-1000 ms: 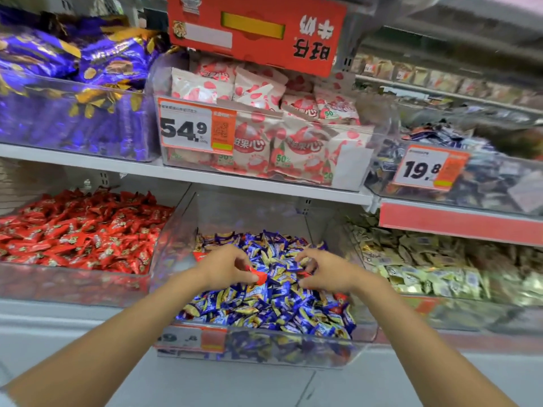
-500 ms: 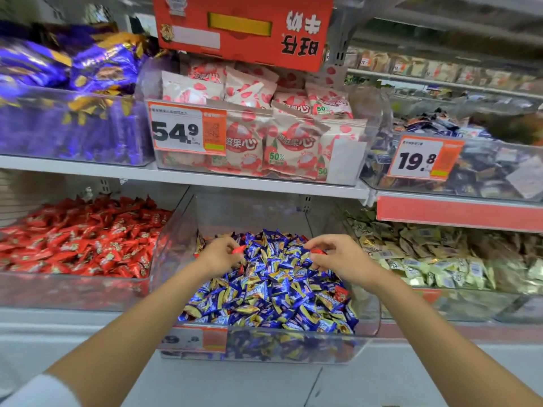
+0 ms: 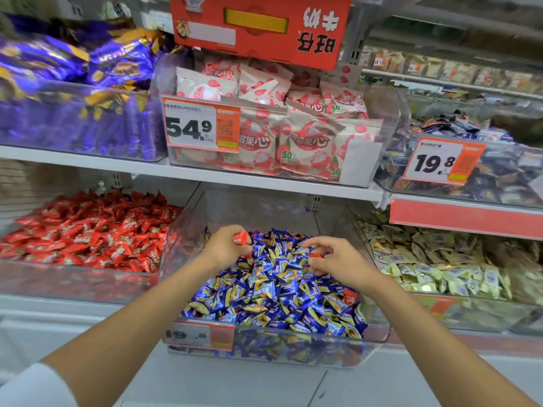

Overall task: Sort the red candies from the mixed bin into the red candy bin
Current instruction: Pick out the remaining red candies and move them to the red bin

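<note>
The clear mixed bin point(image 3: 379, 333) in the middle of the lower shelf holds a heap of blue-and-gold candies point(image 3: 273, 292). Over its back left part, my left hand point(image 3: 226, 248) pinches a red candy point(image 3: 241, 238). My right hand point(image 3: 338, 259) is on the heap to the right and pinches another small red candy point(image 3: 316, 255). One more red candy point(image 3: 350, 295) lies among the blue ones at the right. The red candy bin point(image 3: 73, 283), full of red candies point(image 3: 88, 230), stands just left of the mixed bin.
A bin of pale gold candies point(image 3: 440, 265) stands to the right. The white shelf board point(image 3: 205, 174) above carries bins of purple bags point(image 3: 73, 92), pink-and-white bags point(image 3: 279, 127) and dark wrapped sweets point(image 3: 484, 165). A red sign point(image 3: 264, 24) hangs overhead.
Both hands have moved toward the back of the mixed bin, each keeping a red candy pinched. My left hand has lifted its candy slightly. The view has tilted a little.
</note>
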`<state>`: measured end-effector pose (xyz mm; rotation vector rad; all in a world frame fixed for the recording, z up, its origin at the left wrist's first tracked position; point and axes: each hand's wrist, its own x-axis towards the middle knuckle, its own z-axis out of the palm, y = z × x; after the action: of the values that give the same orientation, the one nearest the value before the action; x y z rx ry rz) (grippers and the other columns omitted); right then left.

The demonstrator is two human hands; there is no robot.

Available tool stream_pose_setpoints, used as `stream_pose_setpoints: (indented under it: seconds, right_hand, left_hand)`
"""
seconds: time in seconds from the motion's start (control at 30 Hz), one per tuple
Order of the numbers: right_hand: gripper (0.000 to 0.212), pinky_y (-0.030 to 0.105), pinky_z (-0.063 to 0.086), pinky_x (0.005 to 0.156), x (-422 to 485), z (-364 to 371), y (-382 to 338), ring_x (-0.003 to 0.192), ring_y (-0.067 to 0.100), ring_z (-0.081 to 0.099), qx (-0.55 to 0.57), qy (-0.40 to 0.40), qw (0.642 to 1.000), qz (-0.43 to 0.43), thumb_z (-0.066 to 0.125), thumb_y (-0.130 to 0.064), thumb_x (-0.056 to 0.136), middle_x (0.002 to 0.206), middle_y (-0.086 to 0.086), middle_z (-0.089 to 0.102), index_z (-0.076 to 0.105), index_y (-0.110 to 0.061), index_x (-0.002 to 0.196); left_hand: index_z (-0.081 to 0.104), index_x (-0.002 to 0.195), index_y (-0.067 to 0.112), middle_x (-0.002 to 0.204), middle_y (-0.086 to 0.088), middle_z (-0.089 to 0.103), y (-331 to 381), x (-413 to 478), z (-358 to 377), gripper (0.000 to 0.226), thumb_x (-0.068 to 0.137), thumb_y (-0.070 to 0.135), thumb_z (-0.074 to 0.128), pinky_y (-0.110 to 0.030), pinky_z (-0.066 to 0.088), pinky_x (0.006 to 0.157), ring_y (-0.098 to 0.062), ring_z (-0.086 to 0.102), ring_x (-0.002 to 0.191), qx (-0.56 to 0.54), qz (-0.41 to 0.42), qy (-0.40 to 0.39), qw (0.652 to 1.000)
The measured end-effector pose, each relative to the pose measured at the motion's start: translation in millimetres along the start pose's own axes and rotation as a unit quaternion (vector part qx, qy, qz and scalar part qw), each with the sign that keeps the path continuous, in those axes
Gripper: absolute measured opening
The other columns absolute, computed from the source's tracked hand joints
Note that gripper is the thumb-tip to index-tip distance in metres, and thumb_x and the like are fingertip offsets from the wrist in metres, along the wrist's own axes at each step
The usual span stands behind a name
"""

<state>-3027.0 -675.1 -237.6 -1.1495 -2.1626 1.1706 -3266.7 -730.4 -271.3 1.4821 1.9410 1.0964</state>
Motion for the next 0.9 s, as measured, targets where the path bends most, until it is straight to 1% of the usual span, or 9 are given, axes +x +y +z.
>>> stream_pose_setpoints:
  seconds: [0.2, 0.33, 0.4, 0.5, 0.57, 0.63, 0.7, 0.8, 0.9]
  right_hand:
    - [0.006, 0.023, 0.054, 0.062, -2, 15, -19, 0.060, 0.010, 0.061, 0.007, -0.015, 0.999, -0.035, 0.058, -0.006, 0.092, 0.079, 0.009, 0.064, 0.063, -0.009, 0.094]
    - [0.028, 0.023, 0.043, 0.053, 14, 49, -48, 0.059, 0.020, 0.049, -0.060, -0.060, 0.995, -0.043, 0.040, -0.002, 0.098, 0.072, -0.004, 0.057, 0.063, -0.016, 0.091]
    - [0.023, 0.016, 0.033, 0.044, 36, 75, -61, 0.049, 0.014, 0.039, -0.111, -0.081, 0.989, -0.058, 0.044, -0.008, 0.099, 0.066, -0.011, 0.051, 0.065, -0.016, 0.094]
    - [0.012, 0.021, 0.037, 0.054, 76, 125, -74, 0.059, 0.010, 0.046, -0.145, -0.125, 0.979, -0.075, 0.058, -0.015, 0.093, 0.073, -0.003, 0.056, 0.067, -0.010, 0.097]
    - [0.008, 0.023, 0.035, 0.057, 94, 155, -72, 0.062, 0.010, 0.048, -0.179, -0.157, 0.968, -0.085, 0.067, -0.018, 0.087, 0.070, -0.003, 0.055, 0.067, -0.015, 0.080]
    - [0.029, 0.021, 0.029, 0.050, 105, 176, -62, 0.052, 0.007, 0.039, -0.229, -0.184, 0.949, -0.116, 0.073, -0.022, 0.083, 0.058, -0.006, 0.046, 0.054, -0.024, 0.061]
    - [0.030, 0.023, 0.028, 0.049, 109, 183, -50, 0.052, 0.008, 0.039, -0.262, -0.187, 0.937, -0.134, 0.075, -0.023, 0.081, 0.059, -0.003, 0.045, 0.052, -0.022, 0.062]
    - [0.028, 0.028, 0.046, 0.062, 116, 174, -43, 0.062, 0.011, 0.049, -0.177, -0.143, 0.969, -0.098, 0.069, -0.013, 0.084, 0.071, 0.000, 0.057, 0.049, -0.024, 0.068]
    - [0.013, 0.027, 0.038, 0.056, 128, 155, -45, 0.064, 0.016, 0.046, -0.140, -0.097, 0.983, -0.070, 0.052, -0.006, 0.092, 0.083, 0.007, 0.059, 0.051, -0.019, 0.089]
  left_hand:
    - [0.055, 0.080, 0.014, 0.079, -0.004, 0.057, 34, -20, -43, 0.018, 0.087, -0.001, 0.062, -0.025, 0.056, 0.060, -0.016, 0.062, 0.071, -0.134, 0.066, -0.014, 0.989]
    - [0.055, 0.084, 0.013, 0.077, -0.005, 0.059, 23, -26, -93, 0.012, 0.089, 0.003, 0.061, -0.024, 0.054, 0.058, -0.008, 0.061, 0.060, -0.126, 0.080, 0.060, 0.987]
    - [0.058, 0.090, 0.005, 0.078, -0.008, 0.059, 6, -27, -110, 0.006, 0.088, 0.008, 0.063, -0.019, 0.052, 0.055, -0.009, 0.059, 0.062, -0.126, 0.067, 0.091, 0.986]
    - [0.056, 0.095, -0.009, 0.079, -0.022, 0.057, -16, -27, -125, 0.028, 0.089, 0.016, 0.064, -0.015, 0.046, 0.049, -0.018, 0.053, 0.065, -0.111, 0.050, 0.109, 0.987]
    - [0.055, 0.091, -0.011, 0.082, -0.033, 0.059, -30, -26, -133, 0.035, 0.089, 0.023, 0.064, -0.023, 0.042, 0.050, -0.017, 0.047, 0.061, -0.090, 0.048, 0.112, 0.989]
    - [0.055, 0.089, -0.010, 0.087, -0.032, 0.064, -41, -24, -140, 0.037, 0.089, 0.026, 0.063, -0.023, 0.038, 0.051, -0.010, 0.046, 0.055, -0.076, 0.043, 0.117, 0.989]
    - [0.060, 0.089, -0.007, 0.087, -0.023, 0.070, -47, -23, -147, 0.031, 0.089, 0.024, 0.063, -0.014, 0.035, 0.046, 0.001, 0.044, 0.046, -0.075, 0.043, 0.125, 0.988]
    - [0.067, 0.087, -0.002, 0.086, -0.019, 0.072, -50, -20, -156, 0.026, 0.089, 0.024, 0.064, -0.011, 0.034, 0.045, 0.000, 0.044, 0.046, -0.071, 0.053, 0.137, 0.987]
    - [0.065, 0.082, 0.003, 0.079, -0.013, 0.072, -53, -18, -158, 0.025, 0.090, 0.026, 0.062, -0.012, 0.032, 0.042, -0.001, 0.042, 0.043, -0.075, 0.044, 0.138, 0.987]
